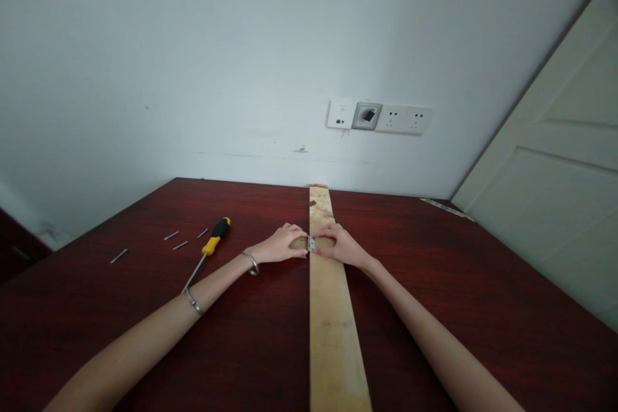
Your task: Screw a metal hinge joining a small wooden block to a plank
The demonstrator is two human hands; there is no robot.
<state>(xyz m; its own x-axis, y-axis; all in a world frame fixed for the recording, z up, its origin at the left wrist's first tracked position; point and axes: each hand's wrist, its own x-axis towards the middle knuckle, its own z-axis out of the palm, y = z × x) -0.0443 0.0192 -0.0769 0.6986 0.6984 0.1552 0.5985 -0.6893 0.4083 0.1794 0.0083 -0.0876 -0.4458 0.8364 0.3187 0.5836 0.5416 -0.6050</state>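
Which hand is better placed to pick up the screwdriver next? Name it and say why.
The left hand, I'd judge: the screwdriver lies left of the wooden plank, nearer that hand, while the right hand would have to reach across. Both are at the small metal plate.

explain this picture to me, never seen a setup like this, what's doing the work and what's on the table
No machine here: the left grip and right grip are simply a person's bare hands. The one picture comes from a camera worn on that person's head, looking forward and down. Both hands pinch a small metal piece, perhaps a hinge, at the left edge of a long wooden board. The board lies on a dark red table. To the left are a yellow-and-black screwdriver and four thin metal fasteners, too small to tell whether screws or nails.
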